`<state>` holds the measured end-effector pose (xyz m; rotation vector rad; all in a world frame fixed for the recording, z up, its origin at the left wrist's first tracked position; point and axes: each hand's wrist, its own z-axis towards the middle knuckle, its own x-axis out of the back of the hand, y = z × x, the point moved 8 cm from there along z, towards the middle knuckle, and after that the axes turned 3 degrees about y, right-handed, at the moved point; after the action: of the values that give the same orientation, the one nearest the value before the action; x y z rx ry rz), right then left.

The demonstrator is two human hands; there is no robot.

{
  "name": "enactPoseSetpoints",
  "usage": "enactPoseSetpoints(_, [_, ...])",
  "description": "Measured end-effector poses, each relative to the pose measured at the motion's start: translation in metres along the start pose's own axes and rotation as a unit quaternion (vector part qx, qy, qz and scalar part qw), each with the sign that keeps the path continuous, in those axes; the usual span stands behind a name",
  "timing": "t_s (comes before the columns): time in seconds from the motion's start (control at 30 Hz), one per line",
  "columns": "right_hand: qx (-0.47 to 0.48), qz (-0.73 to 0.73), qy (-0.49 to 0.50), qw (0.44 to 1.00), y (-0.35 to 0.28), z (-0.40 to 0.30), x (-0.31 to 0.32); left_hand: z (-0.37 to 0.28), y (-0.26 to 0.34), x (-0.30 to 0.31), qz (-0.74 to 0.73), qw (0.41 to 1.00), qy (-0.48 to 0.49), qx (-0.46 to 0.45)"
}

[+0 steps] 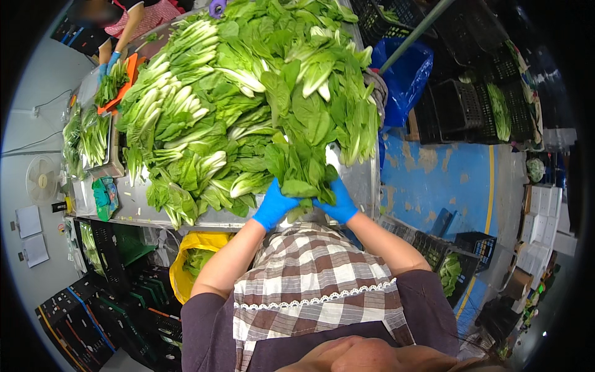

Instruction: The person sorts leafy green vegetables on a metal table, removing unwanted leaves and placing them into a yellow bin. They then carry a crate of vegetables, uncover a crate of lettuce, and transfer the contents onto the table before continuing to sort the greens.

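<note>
Both my hands wear blue gloves and grip one bunch of leafy greens (300,169) at the table's near edge. My left hand (275,204) is around its left side, and my right hand (340,202) is around its right side. The leaves hide most of my fingers. A large heap of pale-stemmed leafy greens (200,125) covers much of the metal table (367,186) beyond. Loose bunches (320,69) lie on the right part of the heap, stems towards me.
A co-worker's gloved hands (108,67) hold greens by an orange tray (122,93). Greens lie on a scale (104,156). A yellow bag (179,269) with leaves stands below the table, left of me. Black crates (458,104) and a blue bag (402,76) are at the right.
</note>
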<state>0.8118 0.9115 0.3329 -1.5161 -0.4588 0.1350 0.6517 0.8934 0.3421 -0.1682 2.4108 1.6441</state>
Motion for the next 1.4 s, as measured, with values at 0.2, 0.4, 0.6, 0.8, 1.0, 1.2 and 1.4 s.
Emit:
enactPoseSetpoints(0.2, [-0.182,0.489,0.003,0.853,-0.094,0.04,0.031,-0.014,0.166,-0.034,0.301,0.888,0.081,-0.339])
enactPoseSetpoints(0.4, [0.129,0.208,0.001,0.97,-0.194,0.124,0.121,0.024,0.302,-0.07,0.523,0.713,0.162,-0.438])
enactPoseSetpoints(0.6, [0.33,0.024,0.147,0.932,-0.27,0.228,0.179,0.1,0.395,-0.078,0.532,0.734,0.188,-0.378])
enactPoseSetpoints(0.8, [0.242,-0.061,0.096,0.964,-0.218,0.286,0.183,0.145,0.388,-0.061,0.545,0.65,0.192,-0.494])
enactPoseSetpoints(1.0, [0.238,-0.399,-0.019,0.885,-0.174,0.264,0.165,0.149,0.308,-0.055,0.791,0.509,0.089,-0.328])
enactPoseSetpoints(1.2, [0.285,-0.45,-0.004,0.846,-0.209,0.23,0.152,0.092,0.316,-0.065,0.75,0.528,0.12,-0.38])
enactPoseSetpoints(1.4, [0.226,-0.45,0.015,0.864,-0.218,0.176,0.125,-0.02,0.273,-0.049,0.534,0.642,0.099,-0.541])
